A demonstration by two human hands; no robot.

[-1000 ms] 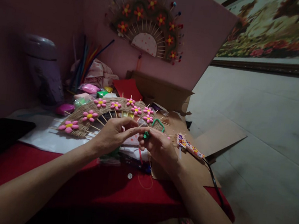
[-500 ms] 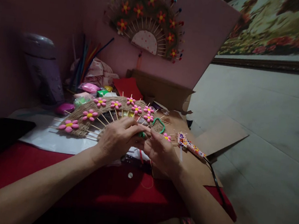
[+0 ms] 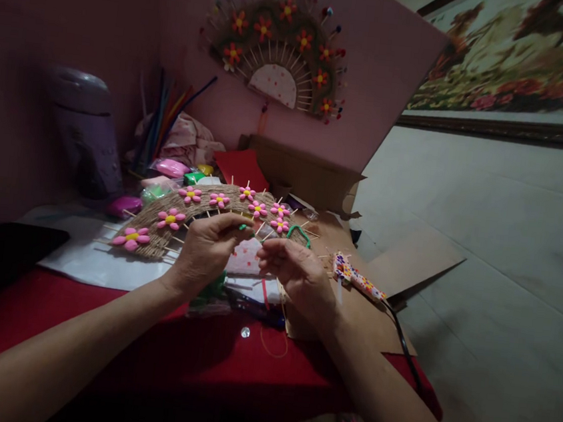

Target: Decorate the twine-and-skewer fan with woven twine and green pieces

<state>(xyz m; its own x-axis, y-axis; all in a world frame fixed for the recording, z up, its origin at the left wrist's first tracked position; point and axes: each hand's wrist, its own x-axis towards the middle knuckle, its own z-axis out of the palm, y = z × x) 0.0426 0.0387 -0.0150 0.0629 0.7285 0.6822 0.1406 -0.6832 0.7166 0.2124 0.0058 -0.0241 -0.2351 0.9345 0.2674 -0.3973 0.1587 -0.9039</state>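
Observation:
A jute-wound fan frame [image 3: 159,225] with skewer spokes and several pink clay flowers [image 3: 130,237] lies on white paper on the red table. My left hand [image 3: 210,247] hovers over its middle, fingertips pinched on a small green clay bit [image 3: 242,227]. My right hand [image 3: 295,273] sits just to the right, fingers curled loosely with nothing visible in them. A green pipe-cleaner loop [image 3: 299,232] rests on the fan's right end, beyond my right hand.
A finished fan [image 3: 277,56] hangs on the pink board behind. A purple jar [image 3: 89,130], pipe cleaners [image 3: 164,111] and clay packets [image 3: 170,167] stand at back left. A spotted glue gun [image 3: 357,279] with black cord lies on cardboard at right. A dark object [image 3: 0,255] lies left.
The green clay bit has passed from my right fingers to my left fingertips. My hands have drawn apart, the left lifting toward the fan's spokes.

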